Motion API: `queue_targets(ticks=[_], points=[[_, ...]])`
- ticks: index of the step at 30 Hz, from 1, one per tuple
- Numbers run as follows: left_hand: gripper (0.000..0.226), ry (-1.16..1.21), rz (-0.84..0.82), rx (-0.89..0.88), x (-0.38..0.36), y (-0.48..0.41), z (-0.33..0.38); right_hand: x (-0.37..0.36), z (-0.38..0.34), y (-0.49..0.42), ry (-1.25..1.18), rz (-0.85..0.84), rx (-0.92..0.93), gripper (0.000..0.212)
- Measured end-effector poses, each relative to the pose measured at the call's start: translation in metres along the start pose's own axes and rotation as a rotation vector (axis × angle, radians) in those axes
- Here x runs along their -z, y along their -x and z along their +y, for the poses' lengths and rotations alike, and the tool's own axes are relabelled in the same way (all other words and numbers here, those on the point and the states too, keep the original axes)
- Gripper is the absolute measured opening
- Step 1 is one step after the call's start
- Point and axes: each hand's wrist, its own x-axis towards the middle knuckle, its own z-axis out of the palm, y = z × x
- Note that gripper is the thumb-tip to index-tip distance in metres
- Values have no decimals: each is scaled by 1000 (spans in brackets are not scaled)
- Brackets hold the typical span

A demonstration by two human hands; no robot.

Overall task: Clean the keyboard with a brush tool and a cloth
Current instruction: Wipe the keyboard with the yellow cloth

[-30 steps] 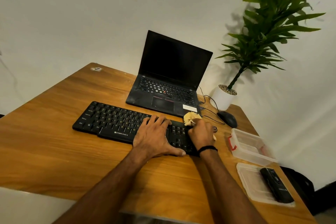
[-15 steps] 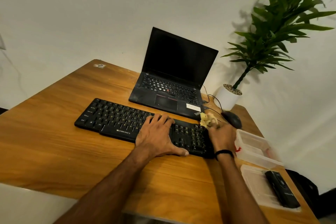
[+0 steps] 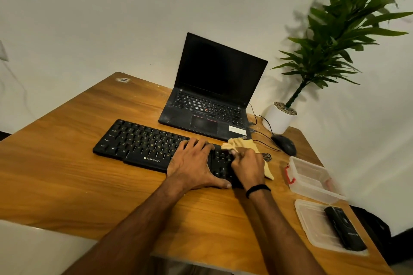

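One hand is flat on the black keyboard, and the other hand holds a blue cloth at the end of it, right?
Not quite. The cloth is pale yellow, not blue. The head view shows the right hand gripping it at the right end of the black keyboard, and the left hand lies flat on the keys.

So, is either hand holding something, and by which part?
The right hand grips the yellow cloth at its bunched middle, ends sticking out both sides. The left hand holds nothing; it presses flat on the keyboard.
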Motion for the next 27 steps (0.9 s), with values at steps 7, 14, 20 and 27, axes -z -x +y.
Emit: queue_targets(ticks=[7, 14, 20, 27], points=[[126, 13, 6, 0, -1, -1, 0, 4, -7, 17, -37, -69, 112, 29], [108, 26, 36, -5, -2, 1, -2, 7, -5, 46, -57, -184, 243, 25], [92, -5, 49, -11, -1, 3, -1, 4, -10, 62, -61, -160, 276, 26], [108, -12, 53, -2, -1, 6, 1, 5, -3, 65, -91, -64, 199, 27]])
